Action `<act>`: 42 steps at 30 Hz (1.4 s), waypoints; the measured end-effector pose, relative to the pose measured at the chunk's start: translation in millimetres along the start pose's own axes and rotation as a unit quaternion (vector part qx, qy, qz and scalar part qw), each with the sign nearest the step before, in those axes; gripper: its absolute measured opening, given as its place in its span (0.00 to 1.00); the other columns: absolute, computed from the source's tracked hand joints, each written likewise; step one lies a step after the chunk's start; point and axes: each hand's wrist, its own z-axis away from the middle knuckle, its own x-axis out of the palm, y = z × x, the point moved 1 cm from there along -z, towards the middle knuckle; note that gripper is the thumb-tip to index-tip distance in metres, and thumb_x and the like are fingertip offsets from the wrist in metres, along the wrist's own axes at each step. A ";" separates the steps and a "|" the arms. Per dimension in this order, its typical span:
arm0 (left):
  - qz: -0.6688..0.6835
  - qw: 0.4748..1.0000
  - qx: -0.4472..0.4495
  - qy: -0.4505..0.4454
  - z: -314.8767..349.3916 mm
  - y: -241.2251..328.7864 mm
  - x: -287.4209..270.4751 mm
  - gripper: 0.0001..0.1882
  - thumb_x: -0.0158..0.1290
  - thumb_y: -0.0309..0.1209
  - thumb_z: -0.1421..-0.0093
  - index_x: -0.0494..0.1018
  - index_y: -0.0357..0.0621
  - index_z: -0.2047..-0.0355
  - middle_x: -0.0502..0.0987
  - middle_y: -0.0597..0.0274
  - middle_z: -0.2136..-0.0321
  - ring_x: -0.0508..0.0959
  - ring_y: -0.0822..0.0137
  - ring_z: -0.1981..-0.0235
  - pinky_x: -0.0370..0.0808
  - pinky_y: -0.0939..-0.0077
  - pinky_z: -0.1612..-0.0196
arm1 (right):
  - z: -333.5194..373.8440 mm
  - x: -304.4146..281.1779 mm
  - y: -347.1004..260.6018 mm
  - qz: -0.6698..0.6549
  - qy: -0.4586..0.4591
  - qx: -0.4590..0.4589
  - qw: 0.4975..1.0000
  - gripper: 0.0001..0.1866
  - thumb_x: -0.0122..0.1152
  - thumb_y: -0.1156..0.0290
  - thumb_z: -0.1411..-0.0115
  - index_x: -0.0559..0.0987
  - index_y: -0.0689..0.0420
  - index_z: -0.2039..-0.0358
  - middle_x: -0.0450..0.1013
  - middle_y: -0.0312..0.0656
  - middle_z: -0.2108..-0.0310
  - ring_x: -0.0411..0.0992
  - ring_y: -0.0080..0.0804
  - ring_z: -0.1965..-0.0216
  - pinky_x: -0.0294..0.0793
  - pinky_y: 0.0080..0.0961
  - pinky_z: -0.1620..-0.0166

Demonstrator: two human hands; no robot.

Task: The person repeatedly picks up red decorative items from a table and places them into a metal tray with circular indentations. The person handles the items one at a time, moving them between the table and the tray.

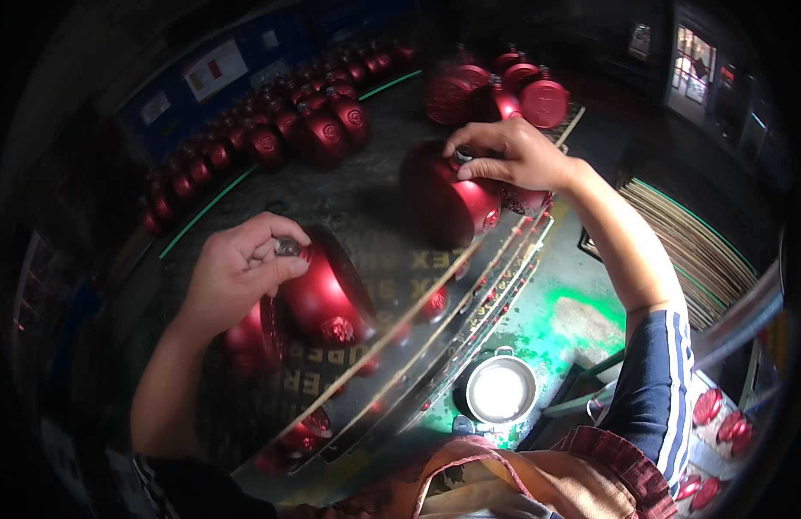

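My left hand (236, 272) is closed, thumb and fingers pinching the short metal neck of a glossy red, round, flask-like piece (327, 294). This piece is tilted over the dark board, with a raised emblem on its lower side. Beside it, partly behind my left wrist, is another red round piece (247, 342). Farther right, my right hand (517, 156) grips the metal neck of a second red flask-like piece (443, 199), tilted close to the board's right edge. I cannot tell whether either held piece touches the board.
Rows of similar red pieces (318, 134) line the board's (331, 199) far left; more red pieces (543, 102) sit at its far end. A round pan (501, 389) is below, on the green-stained floor (582, 320). Stacked boards (686, 233) stand at right.
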 end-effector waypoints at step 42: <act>0.276 0.928 -0.088 -0.233 372.9 180.0 559.1 0.10 0.59 0.15 0.46 0.79 0.33 0.62 0.77 0.68 0.69 0.71 0.81 0.70 0.67 0.88 0.67 | 808.5 53.0 -582.3 -0.017 0.275 0.633 0.724 0.12 0.66 0.69 0.45 0.78 0.52 0.60 0.70 0.41 0.81 0.70 0.33 0.79 0.70 0.29 0.71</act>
